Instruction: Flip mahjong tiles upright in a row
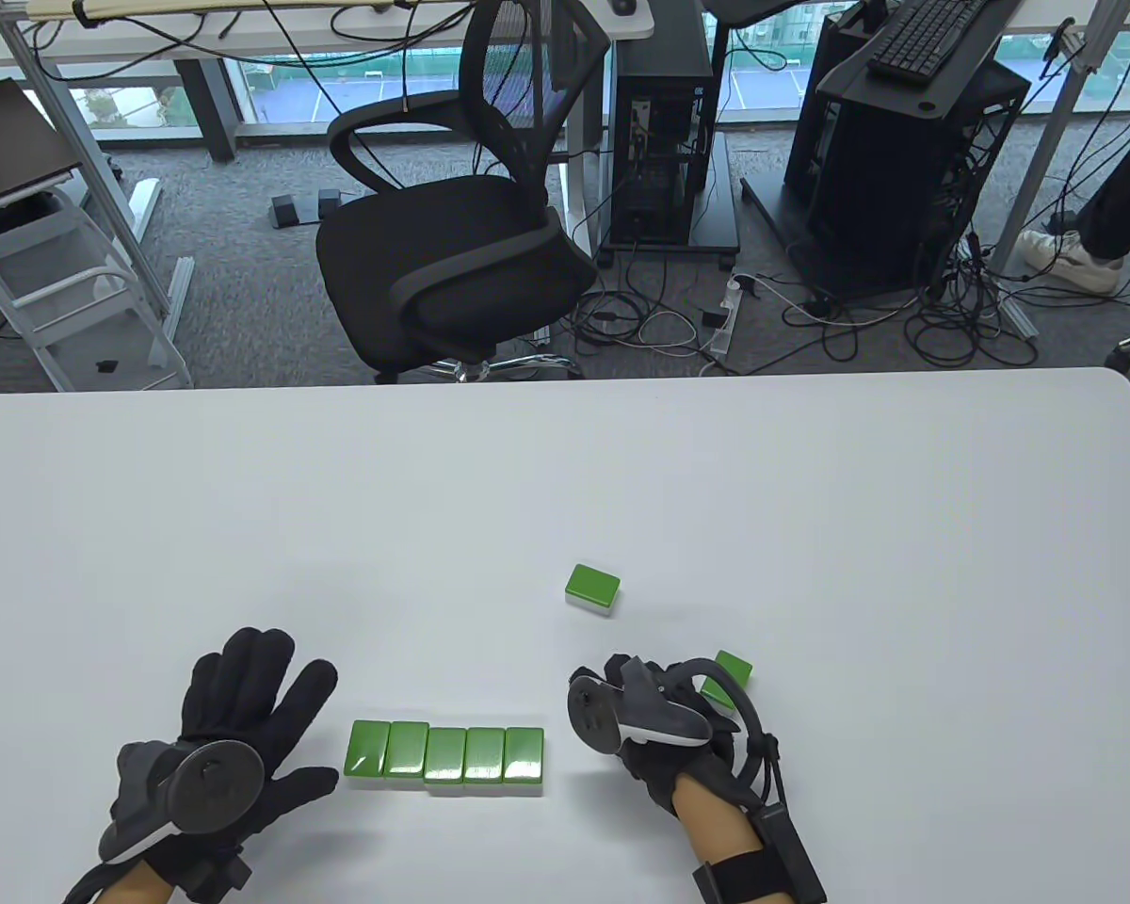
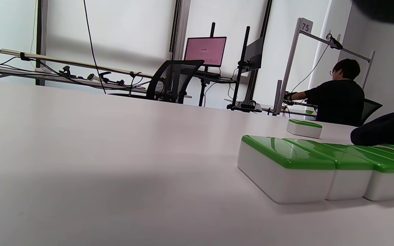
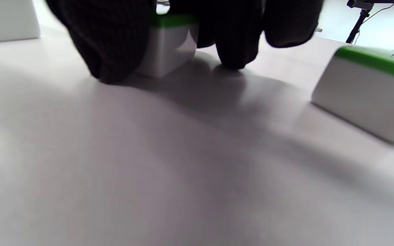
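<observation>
The right hand point(image 1: 654, 730) sits on the white table point(image 1: 810, 527) just right of the row of tiles point(image 1: 444, 754), fingers curled downward. In the right wrist view its fingers point(image 3: 111, 41) close around a green-backed tile point(image 3: 169, 44) that stands on the table surface; thumb and fingers press it from either side, so the hand grips this tile. In the table view that tile is hidden under the hand.

The left hand point(image 1: 221, 753) lies flat on the table just left of the row, fingers spread wide, holding nothing; its thumb points toward the row's left end without touching it.

The row consists of five tiles lying green side up, long edges touching, white sides facing the person. The left wrist view confirms they lie flat and pressed together point(image 2: 320, 167).

A second tile point(image 1: 727, 678) lies beyond the row's right end, just past the right hand and partly covered by its tracker strap. A third tile point(image 1: 592, 589) lies flat, green up, well apart from the row, farther out on the table.

Beyond the table's far edge stands a black office chair point(image 1: 452, 254).
</observation>
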### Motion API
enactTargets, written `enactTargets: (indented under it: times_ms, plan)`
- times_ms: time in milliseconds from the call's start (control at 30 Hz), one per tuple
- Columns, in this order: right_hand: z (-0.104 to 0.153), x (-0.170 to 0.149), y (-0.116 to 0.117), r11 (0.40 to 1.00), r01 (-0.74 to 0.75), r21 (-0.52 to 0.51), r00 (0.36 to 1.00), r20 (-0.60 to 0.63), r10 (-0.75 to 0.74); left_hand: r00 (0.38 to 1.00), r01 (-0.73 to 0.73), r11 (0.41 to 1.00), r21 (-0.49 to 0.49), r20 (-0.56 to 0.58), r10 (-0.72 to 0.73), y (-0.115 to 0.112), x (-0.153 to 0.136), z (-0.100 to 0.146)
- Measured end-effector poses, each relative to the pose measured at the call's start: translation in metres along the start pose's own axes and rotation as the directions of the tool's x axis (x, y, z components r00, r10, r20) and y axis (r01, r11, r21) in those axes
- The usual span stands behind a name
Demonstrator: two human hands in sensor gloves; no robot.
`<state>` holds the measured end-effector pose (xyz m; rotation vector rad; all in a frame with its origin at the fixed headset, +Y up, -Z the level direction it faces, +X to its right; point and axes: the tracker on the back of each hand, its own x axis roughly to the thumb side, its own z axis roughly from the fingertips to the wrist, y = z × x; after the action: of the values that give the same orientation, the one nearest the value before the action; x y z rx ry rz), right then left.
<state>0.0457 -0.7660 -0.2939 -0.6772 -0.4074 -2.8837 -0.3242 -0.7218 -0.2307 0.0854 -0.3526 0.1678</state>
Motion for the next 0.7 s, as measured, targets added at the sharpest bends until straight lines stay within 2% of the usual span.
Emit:
enactTargets:
  times_ms: [233, 433, 700]
  plan:
    - [0.005, 0.004, -0.004, 0.997, 0.040, -0.073, 0.997, 0.067, -0.035, 1.000, 0.000, 1.000, 0.003, 0.007, 0.000, 0.000, 0.000, 0.000]
    - [0.018, 0.033, -0.009, 0.985, 0.085, -0.151, 0.987, 0.151, -0.061, 1.000, -0.003, 1.000, 0.016, 0.010, 0.002, 0.001, 0.000, 0.000]
    - [0.021, 0.051, -0.007, 0.985, 0.026, -0.168, 0.991, 0.137, -0.002, 1.000, 0.005, 1.000, 0.017, 0.018, -0.005, 0.001, 0.002, 0.001]
